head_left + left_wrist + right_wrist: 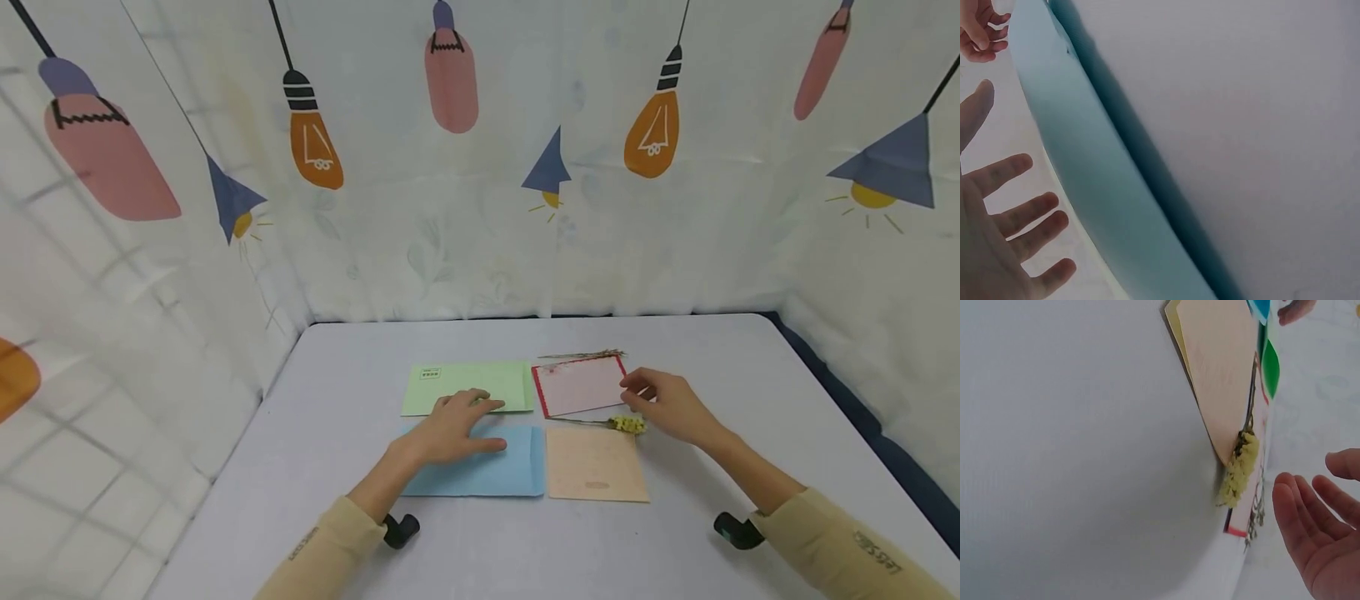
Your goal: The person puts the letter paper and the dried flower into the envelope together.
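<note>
Spread fingers mark my left hand point(450, 431), which hovers over the blue envelope point(480, 482) and the near edge of the green envelope point(468, 377). In the left wrist view that hand point(1004, 231) holds nothing. My right hand point(669, 407) is at the right edge of a pale pink card with a red border point(581, 387), fingers loosely bent. The right wrist view shows this hand point(1322, 534) apart from the card, holding nothing. A dried yellow flower point(1241, 464) lies between the card and a tan envelope point(1219, 369).
Thin dried sprigs point(585, 355) lie along the card's far edge. The items sit close together on a white table point(360, 350). Behind it hangs a white curtain point(480, 233) printed with lamps. Dark wrist cameras point(402, 531) are strapped at both sleeves.
</note>
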### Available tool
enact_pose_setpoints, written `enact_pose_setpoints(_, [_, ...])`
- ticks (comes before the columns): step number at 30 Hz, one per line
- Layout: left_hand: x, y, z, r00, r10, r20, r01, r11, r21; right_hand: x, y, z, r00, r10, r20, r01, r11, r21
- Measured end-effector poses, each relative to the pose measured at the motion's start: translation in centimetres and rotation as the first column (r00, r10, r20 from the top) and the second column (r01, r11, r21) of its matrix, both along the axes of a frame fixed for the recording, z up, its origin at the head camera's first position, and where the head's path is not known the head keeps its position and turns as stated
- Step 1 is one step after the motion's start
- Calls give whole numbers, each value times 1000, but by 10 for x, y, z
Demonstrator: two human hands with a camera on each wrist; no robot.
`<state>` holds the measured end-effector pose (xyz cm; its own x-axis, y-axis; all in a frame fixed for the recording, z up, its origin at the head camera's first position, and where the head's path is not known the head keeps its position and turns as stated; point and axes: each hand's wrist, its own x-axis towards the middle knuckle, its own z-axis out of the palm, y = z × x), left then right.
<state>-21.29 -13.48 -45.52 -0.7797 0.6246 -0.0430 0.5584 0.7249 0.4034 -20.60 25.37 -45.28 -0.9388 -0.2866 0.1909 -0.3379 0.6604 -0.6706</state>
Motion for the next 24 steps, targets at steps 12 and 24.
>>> enact_pose_setpoints(12, [14,6,4,999,-31,37,35,995,-94,5,-30,-6,989,89,120,-76,991,-111])
enact_pose_setpoints(24, [23,5,7,995,-93,35,99,964,-245,8,-66,-18,905,206,372,-66,932,-357])
